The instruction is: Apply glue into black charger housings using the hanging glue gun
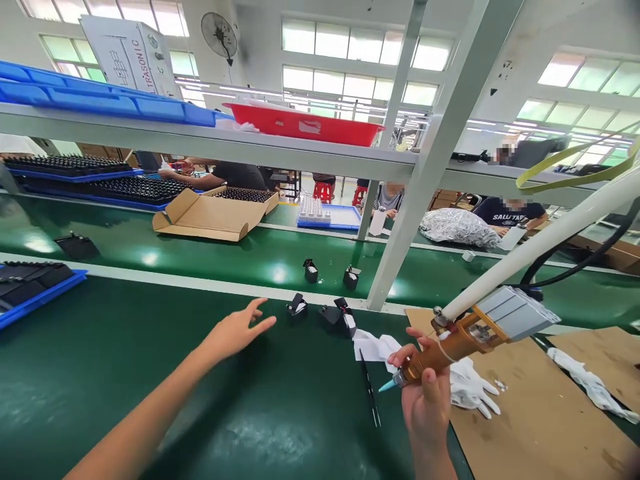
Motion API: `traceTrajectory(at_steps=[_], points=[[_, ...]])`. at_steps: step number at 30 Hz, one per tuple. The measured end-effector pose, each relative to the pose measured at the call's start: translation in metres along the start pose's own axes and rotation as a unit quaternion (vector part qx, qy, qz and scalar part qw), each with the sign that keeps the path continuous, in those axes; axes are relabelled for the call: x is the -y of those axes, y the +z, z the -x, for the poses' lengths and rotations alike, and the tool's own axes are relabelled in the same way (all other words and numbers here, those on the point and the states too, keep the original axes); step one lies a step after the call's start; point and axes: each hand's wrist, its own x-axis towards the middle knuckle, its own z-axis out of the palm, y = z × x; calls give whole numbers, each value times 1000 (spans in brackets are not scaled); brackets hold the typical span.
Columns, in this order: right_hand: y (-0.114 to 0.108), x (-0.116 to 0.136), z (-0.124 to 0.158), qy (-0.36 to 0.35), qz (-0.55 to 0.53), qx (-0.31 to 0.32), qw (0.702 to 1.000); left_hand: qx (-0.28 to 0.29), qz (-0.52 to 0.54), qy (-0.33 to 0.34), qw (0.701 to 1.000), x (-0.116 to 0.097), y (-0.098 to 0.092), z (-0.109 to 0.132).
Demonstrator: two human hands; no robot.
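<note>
My left hand [235, 331] hovers over the green bench top, empty, its fingers apart and pointing at a small black housing with a white part [299, 305]. Two more black pieces [340, 316] sit close together to the right of that one. In my right hand [429, 399] is a bronze-coloured glue dispenser [440, 352], its pale blue tapered nozzle [388, 385] pointing down to the left. Black tweezers [370, 390] lie on the bench below the nozzle, beside a crumpled white cloth or paper [373, 348].
A white pole [545, 257] joins the dispenser from the upper right. White gloves [470, 388] rest on brown cardboard [540, 413]. A metal post [425, 167] rises ahead. Two black pieces [311, 272] stand on the conveyor belt [225, 257]. A blue tray [45, 297] is at left.
</note>
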Motion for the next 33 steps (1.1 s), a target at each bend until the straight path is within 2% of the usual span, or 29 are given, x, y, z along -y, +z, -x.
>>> traceTrajectory(at_steps=[2, 4, 8, 11, 17, 26, 33], points=[[-3, -1, 2, 4, 1, -1, 1000, -12, 67, 6, 998, -8, -12, -35], [-6, -3, 3, 4, 2, -3, 1000, -7, 87, 6, 996, -20, -14, -78], [-9, -5, 4, 14, 18, -18, 1000, 27, 116, -35, 992, -43, 4, -151], [-7, -3, 3, 30, 12, -40, 999, 39, 129, -69, 989, -54, 19, -179], [-1, -1, 3, 37, -10, -56, 998, 11, 122, -87, 989, -58, 23, -195], [0, 1, 4, 36, -10, -55, 998, 61, 100, 5, 993, -90, 49, -207], [-3, -3, 3, 26, -7, -48, 998, 64, 119, 50, 990, -87, 54, -216]])
